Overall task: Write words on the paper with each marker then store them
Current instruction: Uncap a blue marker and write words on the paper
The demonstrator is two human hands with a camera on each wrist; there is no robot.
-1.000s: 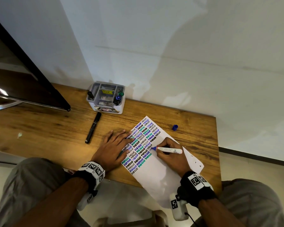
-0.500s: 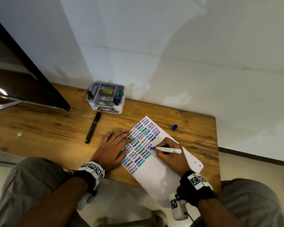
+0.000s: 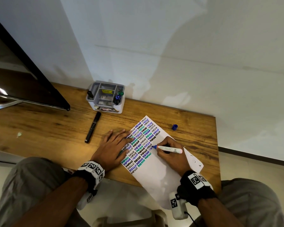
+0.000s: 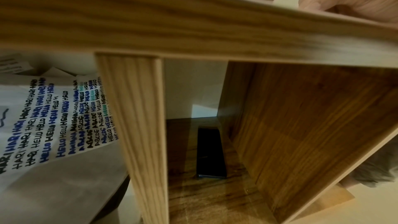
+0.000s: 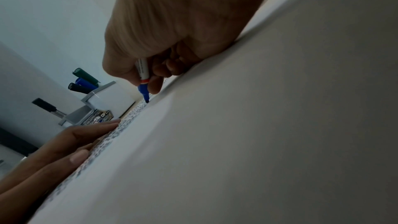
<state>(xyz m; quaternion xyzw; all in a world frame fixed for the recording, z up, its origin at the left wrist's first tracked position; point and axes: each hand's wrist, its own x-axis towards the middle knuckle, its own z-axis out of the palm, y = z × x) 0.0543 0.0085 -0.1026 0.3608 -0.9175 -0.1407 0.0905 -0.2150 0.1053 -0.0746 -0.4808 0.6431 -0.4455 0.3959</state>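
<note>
A white sheet of paper [image 3: 156,174] lies slanted on the wooden desk [image 3: 44,133], its upper part filled with rows of HELLO in blue, teal and black. My right hand [image 3: 169,153] grips a white marker with a blue tip [image 3: 168,149], the tip touching the paper at the end of a row; the same blue-tipped marker [image 5: 143,81] shows in the right wrist view. My left hand [image 3: 115,146] lies flat with straight fingers on the paper's left edge. Its blue cap [image 3: 174,127] rests on the desk to the right. A capped black marker [image 3: 93,127] lies left of the paper.
A grey desk organiser [image 3: 106,96] at the wall holds green, blue and black markers [image 3: 118,96] and one dark marker at its left. A dark monitor [image 3: 23,76] stands at the far left. Below the desktop, a shelf holds a black phone [image 4: 210,152] and another written sheet [image 4: 49,117].
The marker tip has shifted slightly left and down along the row. The left hand has stayed flat on the paper.
</note>
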